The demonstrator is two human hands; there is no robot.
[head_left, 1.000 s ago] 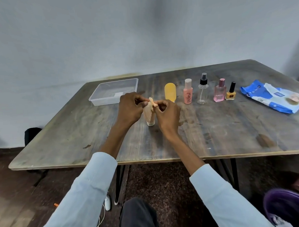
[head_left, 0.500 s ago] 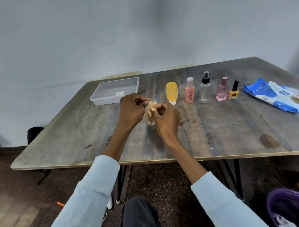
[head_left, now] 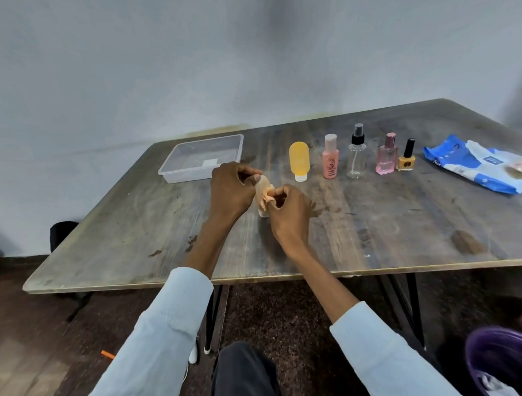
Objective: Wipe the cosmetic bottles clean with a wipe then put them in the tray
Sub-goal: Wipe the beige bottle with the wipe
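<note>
Head cam looks down on a small peach bottle [head_left: 261,197] standing upright on the surface [head_left: 404,221], mid-table, white cap down. The left hand [head_left: 231,190] grips it from the left side, fingers [head_left: 246,170] curled over the top and thumb pressed on the near face. The right hand [head_left: 290,211] pinches a crumpled peach wipe [head_left: 267,196] between thumb and curled fingers, right against the bottle's right side.

From that bottle, the clear plastic tray [head_left: 175,174] sits at about 11 o'clock, near the far-left part of the surface, with only a small white label showing inside. Out around 1 to 2 o'clock there's a neat row of the others: a yellow squeeze bottle [head_left: 299,160] on its white cap, then a pink bottle [head_left: 330,162], a clear spray bottle [head_left: 356,154] with a black pump, a pink perfume bottle [head_left: 386,159], and a little yellow nail polish [head_left: 406,161] with a black cap. They stand apart from each other, all upright. Further right, roughly 3 o'clock, a blue and white wipes pack [head_left: 461,165] lies flat by the edge.

A purple bin [head_left: 500,358] is on the floor bottom right.
</note>
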